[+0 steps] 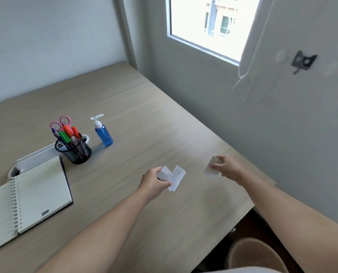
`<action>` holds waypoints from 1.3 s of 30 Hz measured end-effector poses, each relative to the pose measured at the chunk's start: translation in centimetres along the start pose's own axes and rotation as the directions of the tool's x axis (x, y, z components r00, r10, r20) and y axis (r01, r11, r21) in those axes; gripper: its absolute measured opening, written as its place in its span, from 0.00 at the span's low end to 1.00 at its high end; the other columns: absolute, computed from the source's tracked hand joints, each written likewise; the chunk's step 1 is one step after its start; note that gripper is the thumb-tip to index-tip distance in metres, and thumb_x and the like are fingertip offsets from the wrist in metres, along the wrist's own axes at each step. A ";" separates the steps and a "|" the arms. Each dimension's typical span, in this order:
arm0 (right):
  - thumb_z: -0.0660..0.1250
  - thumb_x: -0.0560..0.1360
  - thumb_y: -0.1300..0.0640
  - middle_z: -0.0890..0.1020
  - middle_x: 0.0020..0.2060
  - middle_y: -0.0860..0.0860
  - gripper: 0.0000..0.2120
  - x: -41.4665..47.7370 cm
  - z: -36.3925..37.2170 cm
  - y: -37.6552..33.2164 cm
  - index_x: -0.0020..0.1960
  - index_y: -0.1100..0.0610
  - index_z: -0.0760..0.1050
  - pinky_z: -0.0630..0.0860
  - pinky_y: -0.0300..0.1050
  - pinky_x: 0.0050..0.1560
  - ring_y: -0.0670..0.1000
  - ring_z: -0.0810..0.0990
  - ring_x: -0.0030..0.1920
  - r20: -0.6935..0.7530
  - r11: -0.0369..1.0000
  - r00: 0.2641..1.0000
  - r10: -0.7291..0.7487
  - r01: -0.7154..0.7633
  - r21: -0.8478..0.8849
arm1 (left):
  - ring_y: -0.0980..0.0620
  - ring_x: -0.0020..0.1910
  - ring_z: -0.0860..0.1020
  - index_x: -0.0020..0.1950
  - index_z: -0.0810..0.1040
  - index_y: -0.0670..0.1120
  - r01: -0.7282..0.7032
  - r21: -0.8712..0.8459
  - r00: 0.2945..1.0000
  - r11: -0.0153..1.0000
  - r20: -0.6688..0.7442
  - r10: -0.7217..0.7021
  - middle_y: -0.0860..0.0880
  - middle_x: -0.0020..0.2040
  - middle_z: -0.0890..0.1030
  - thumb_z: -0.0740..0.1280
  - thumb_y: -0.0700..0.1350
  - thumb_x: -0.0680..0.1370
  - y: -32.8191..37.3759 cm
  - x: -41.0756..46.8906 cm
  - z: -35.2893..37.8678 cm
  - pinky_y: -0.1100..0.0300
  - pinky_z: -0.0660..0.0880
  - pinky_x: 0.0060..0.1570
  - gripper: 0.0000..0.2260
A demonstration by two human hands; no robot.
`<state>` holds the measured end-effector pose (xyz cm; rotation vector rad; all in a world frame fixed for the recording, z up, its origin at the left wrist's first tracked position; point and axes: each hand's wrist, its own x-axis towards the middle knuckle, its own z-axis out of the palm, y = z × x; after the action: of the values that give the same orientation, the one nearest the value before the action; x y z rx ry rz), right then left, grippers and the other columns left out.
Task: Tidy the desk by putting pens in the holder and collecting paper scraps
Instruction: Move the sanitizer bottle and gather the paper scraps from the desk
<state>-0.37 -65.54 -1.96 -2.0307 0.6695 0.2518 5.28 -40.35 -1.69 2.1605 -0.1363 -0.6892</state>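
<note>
Your left hand (pixel 154 182) pinches two paper scraps (pixel 173 177); your right hand (pixel 226 167) grips a third scrap (pixel 211 167) above the worktop (pixel 144 115). Stack them together, pinching firmly.

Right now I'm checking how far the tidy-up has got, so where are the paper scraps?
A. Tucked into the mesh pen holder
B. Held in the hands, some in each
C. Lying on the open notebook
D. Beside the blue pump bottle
B: the left hand pinches white paper scraps and the right hand holds another scrap, both above the desk.
</note>
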 end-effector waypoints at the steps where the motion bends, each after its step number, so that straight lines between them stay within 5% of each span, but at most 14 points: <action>1: 0.65 0.75 0.60 0.79 0.43 0.56 0.08 -1.4 -0.4 1.2 0.54 0.60 0.77 0.69 0.42 0.36 0.48 0.74 0.35 -0.036 1.000 0.999 0.025 -0.025 0.011 | 0.49 0.40 0.78 0.51 0.80 0.45 -0.025 0.017 0.999 1.000 0.044 0.024 0.47 0.43 0.83 0.71 0.40 0.72 0.5 -0.2 0.9 0.60 0.71 0.38 0.09; 4: 0.66 0.75 0.57 0.79 0.58 0.59 0.19 -6.1 -2.1 5.2 0.64 0.60 0.73 0.75 0.48 0.54 0.55 0.79 0.54 -0.160 0.987 0.974 0.160 -0.157 0.032 | 0.50 0.39 0.77 0.50 0.80 0.44 -0.106 0.074 0.980 0.992 0.177 0.092 0.46 0.44 0.83 0.71 0.41 0.71 2.0 -1.1 4.7 0.60 0.70 0.36 0.09; 6: 0.68 0.74 0.55 0.77 0.62 0.55 0.22 -9.3 -3.2 8.2 0.66 0.61 0.72 0.70 0.50 0.64 0.57 0.75 0.63 -0.239 0.972 0.943 0.233 -0.229 0.045 | 0.49 0.39 0.77 0.50 0.80 0.45 -0.171 0.099 0.954 0.980 0.266 0.139 0.46 0.44 0.82 0.72 0.41 0.71 3.0 -2.2 7.8 0.61 0.70 0.35 0.09; 8: 0.67 0.73 0.56 0.82 0.47 0.54 0.09 -13.1 -4.3 11.4 0.50 0.60 0.78 0.74 0.49 0.52 0.56 0.78 0.51 -0.290 0.961 0.917 0.275 -0.262 0.084 | 0.49 0.41 0.78 0.51 0.80 0.45 -0.251 0.128 0.921 0.959 0.336 0.196 0.47 0.44 0.83 0.72 0.41 0.71 4.1 -4.0 11.3 0.61 0.70 0.36 0.10; 10: 0.67 0.73 0.57 0.78 0.36 0.53 0.06 -16.6 -5.2 14.0 0.38 0.58 0.75 0.70 0.46 0.40 0.54 0.75 0.40 -0.334 0.946 0.886 0.323 -0.296 0.130 | 0.49 0.43 0.79 0.52 0.80 0.45 -0.319 0.170 0.890 0.933 0.393 0.233 0.48 0.45 0.82 0.72 0.41 0.71 4.8 -5.9 14.4 0.62 0.71 0.38 0.11; 15: 0.68 0.70 0.56 0.77 0.34 0.53 0.09 -22.8 -7.7 20.4 0.42 0.63 0.77 0.67 0.44 0.35 0.53 0.72 0.35 -0.375 0.904 0.823 0.427 -0.380 0.196 | 0.52 0.36 0.71 0.41 0.73 0.43 -0.463 0.256 0.790 0.849 0.553 0.265 0.49 0.39 0.75 0.71 0.41 0.70 5.9 -9.8 21.4 0.60 0.66 0.36 0.07; 21: 0.62 0.71 0.61 0.76 0.30 0.50 0.09 -26.9 -8.0 28.8 0.32 0.56 0.70 0.66 0.42 0.29 0.50 0.72 0.31 -0.269 0.861 0.818 0.508 -0.480 0.166 | 0.50 0.37 0.70 0.39 0.70 0.43 -0.381 0.355 0.828 0.854 0.542 0.144 0.46 0.40 0.76 0.71 0.41 0.68 4.3 -11.8 29.5 0.58 0.65 0.37 0.09; 27: 0.62 0.69 0.63 0.81 0.36 0.54 0.05 -26.5 -4.8 36.0 0.41 0.58 0.76 0.75 0.43 0.34 0.54 0.80 0.36 -0.197 0.778 0.760 0.619 -0.562 0.281 | 0.49 0.41 0.73 0.33 0.66 0.49 -0.346 0.491 0.812 0.799 0.583 -0.006 0.49 0.39 0.76 0.72 0.41 0.69 -0.2 -10.9 35.1 0.59 0.67 0.36 0.14; 31: 0.61 0.70 0.63 0.82 0.39 0.54 0.09 -24.4 0.6 40.2 0.47 0.53 0.76 0.73 0.39 0.28 0.52 0.80 0.35 -0.059 0.736 0.752 0.656 -0.621 0.271 | 0.44 0.51 0.78 0.48 0.76 0.41 -0.293 0.589 0.783 0.753 0.600 -0.165 0.44 0.50 0.81 0.71 0.42 0.70 -6.3 -8.7 38.3 0.54 0.73 0.47 0.10; 39: 0.61 0.70 0.63 0.84 0.44 0.58 0.16 -19.2 7.6 48.1 0.56 0.61 0.76 0.79 0.46 0.43 0.57 0.83 0.43 0.001 0.625 0.675 0.738 -0.684 0.376 | 0.44 0.57 0.77 0.57 0.77 0.41 -0.183 0.632 0.749 0.753 0.586 -0.310 0.44 0.56 0.80 0.70 0.41 0.72 -14.8 -4.5 44.2 0.58 0.71 0.45 0.14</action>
<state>-42.18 -71.47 -32.84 -1.3529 1.5138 0.4054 -23.52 -60.18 -32.80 2.4603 -0.7999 -1.6578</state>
